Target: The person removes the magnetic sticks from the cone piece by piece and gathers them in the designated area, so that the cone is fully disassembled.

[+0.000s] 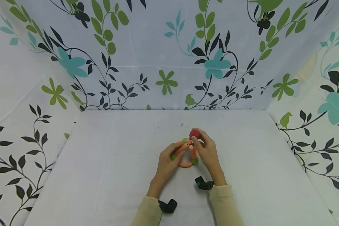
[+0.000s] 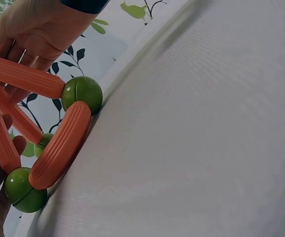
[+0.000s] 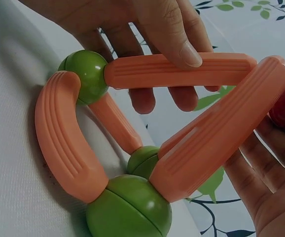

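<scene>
While the left hand point(image 1: 167, 160) pinches an orange rod point(image 3: 152, 71), the right hand point(image 1: 209, 154) grips a red ball point(image 1: 195, 133).

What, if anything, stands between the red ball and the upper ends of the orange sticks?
No other object visibly stands between them: the red ball, held by the right hand, is close beside the upper ends of the orange sticks. Its thumb partly hides the spot in the head view; contact is unclear.
</scene>
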### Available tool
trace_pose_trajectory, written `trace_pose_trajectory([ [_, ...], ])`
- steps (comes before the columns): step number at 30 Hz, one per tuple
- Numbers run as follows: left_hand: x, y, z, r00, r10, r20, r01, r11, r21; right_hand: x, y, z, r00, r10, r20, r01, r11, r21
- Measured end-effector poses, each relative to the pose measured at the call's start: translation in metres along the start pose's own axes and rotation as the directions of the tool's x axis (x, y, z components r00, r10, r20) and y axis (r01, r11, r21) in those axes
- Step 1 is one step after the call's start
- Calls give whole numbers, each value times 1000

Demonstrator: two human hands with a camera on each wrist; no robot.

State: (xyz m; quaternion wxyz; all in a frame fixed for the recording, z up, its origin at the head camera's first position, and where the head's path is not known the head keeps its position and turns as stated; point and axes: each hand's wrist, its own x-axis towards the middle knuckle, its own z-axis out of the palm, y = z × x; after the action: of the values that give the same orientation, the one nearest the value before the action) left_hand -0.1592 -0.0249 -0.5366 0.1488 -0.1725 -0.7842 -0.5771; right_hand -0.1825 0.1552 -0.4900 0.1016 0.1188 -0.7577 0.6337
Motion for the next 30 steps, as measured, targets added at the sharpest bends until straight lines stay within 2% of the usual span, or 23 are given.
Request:
trace_pose_trajectory([
  [4, 0, 1, 0, 1000, -9, 9, 8, 1000, 11, 0, 3, -3, 1000, 13, 1, -13, 1000, -15],
  [8, 1, 2, 2, 1000, -10, 0, 9, 998, 59, 0, 11, -9, 1000, 25, -13, -25, 999, -41],
  [12, 4, 4, 6, 1000, 0, -13, 1, 997, 82, 1, 21, -15, 997, 65, -37, -67, 995, -73],
  [18, 6, 7, 13, 999, -46, -13, 47, 997, 53, 1, 34, -23, 994, 80, -71, -91, 982, -168],
  [22, 4, 9, 17, 997, -70, -18, 71, 995, 76, 0, 41, -28, 993, 73, -89, -90, 973, -214],
  [30, 5, 10, 22, 998, 8, -56, 0, 990, 142, 1, 46, -36, 990, 97, -105, -120, 961, -250],
])
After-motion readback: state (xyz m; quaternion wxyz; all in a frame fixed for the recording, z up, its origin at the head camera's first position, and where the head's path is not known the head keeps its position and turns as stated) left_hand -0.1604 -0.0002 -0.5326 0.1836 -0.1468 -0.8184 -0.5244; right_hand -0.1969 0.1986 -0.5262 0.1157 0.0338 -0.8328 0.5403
